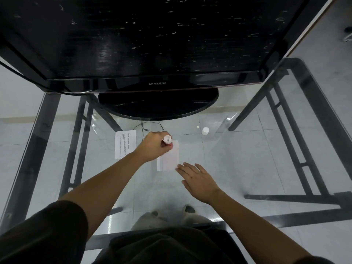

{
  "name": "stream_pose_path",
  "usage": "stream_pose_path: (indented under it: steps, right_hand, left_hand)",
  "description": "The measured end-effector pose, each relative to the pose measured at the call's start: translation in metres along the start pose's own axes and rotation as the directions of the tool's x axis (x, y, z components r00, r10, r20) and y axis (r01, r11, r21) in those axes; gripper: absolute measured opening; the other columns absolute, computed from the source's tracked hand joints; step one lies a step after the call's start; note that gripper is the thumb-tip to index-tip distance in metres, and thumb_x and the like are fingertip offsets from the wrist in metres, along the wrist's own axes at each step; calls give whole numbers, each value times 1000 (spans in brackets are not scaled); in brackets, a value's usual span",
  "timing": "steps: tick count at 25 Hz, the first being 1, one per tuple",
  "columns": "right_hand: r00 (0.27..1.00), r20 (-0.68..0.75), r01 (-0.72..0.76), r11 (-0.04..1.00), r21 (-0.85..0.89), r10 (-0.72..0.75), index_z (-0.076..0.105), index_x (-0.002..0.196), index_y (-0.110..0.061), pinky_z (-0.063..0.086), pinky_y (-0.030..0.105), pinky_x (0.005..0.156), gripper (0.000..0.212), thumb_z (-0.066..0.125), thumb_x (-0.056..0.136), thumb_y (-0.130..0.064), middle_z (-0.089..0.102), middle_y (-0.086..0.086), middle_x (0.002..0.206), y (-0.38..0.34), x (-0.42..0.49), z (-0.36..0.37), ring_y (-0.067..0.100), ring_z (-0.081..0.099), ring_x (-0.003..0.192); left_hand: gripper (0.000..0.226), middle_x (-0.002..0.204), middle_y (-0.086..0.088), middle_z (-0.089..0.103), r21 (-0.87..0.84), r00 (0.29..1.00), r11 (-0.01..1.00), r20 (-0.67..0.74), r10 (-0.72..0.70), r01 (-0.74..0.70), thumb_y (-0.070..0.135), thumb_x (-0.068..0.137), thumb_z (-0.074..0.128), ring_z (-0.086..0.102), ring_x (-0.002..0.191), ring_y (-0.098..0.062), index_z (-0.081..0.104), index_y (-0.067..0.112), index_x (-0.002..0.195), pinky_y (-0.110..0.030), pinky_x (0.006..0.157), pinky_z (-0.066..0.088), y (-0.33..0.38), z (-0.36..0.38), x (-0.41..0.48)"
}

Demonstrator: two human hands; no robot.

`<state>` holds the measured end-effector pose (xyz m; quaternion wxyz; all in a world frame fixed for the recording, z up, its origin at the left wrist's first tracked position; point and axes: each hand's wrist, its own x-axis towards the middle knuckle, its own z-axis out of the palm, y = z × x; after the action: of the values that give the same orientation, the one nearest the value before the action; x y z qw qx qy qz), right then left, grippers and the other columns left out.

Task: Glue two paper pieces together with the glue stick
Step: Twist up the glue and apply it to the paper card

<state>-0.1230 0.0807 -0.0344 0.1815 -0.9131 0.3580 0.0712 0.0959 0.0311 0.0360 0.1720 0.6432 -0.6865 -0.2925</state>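
Left grip (154,145) holds one glue stick (167,140); two papers (125,143) (169,159), one cap (205,130).

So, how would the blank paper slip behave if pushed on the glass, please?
The blank paper slip looks thin and flat, so probably light and floppy. On the smooth glass table it would likely slide; the right hand rests fingertips at its corner, seemingly steadying it.
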Motion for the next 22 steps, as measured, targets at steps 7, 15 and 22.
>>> stream_pose_path:
  steps: [7,15,22]
  right_hand:
    - [1000,-12,-3,999,39,3,20,147,-20,5,31,115,47,27,101,-30,23,2,156,-1,0,1,19,17,144]
    - [1000,-1,-17,997,76,17,21,146,-20,11,31,115,48,29,101,-30,24,1,156,-2,-1,-1,18,17,144]
    - [996,-15,-80,961,266,87,39,133,-23,27,34,111,46,52,89,-28,41,-1,143,-5,11,-18,17,36,131]
  left_hand:
    - [15,86,-5,69,-15,999,1000,47,24,-23,24,81,67,58,74,-13,62,14,91,-18,63,44,0,7,0]
    - [21,86,4,58,-525,901,791,-100,-423,313,18,78,71,59,75,-8,51,20,80,-12,56,42,-4,12,-16]
    - [21,91,-7,63,-919,829,240,139,-541,311,19,82,66,63,81,-18,49,15,72,-29,69,46,4,17,-17]
